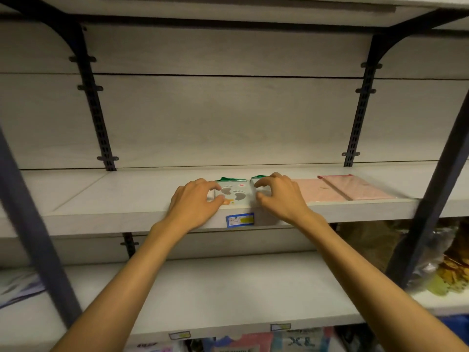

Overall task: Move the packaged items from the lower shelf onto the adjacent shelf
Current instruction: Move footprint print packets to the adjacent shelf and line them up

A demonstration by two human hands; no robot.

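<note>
Both hands rest on the upper of the two shelves in view, at the sides of a clear packet printed with paw shapes (234, 193). The left hand (194, 203) has its fingers spread and curled, tips touching the packet's left edge, thumb near its front corner. The right hand (280, 196) mirrors it, fingers bent and apart, tips on the packet's right edge; a second green-topped packet (258, 177) seems to sit just beyond those fingertips, though how many lie there cannot be told. Neither hand is closed around anything; they look to be pressing or squaring the packet flat on the shelf board (121, 196).

Just beyond the right hand's knuckles lie two pink packets (355, 188), side by side and flat. Directly below the fingers, on the shelf's front lip, sits a blue price label (239, 219).

Several packets are placed in a row here, so the task appears well under way. The board under the forearms (228, 288) looks bare across its middle, with more bagged goods (446, 265) at its far right, so some transfers may remain.
</note>
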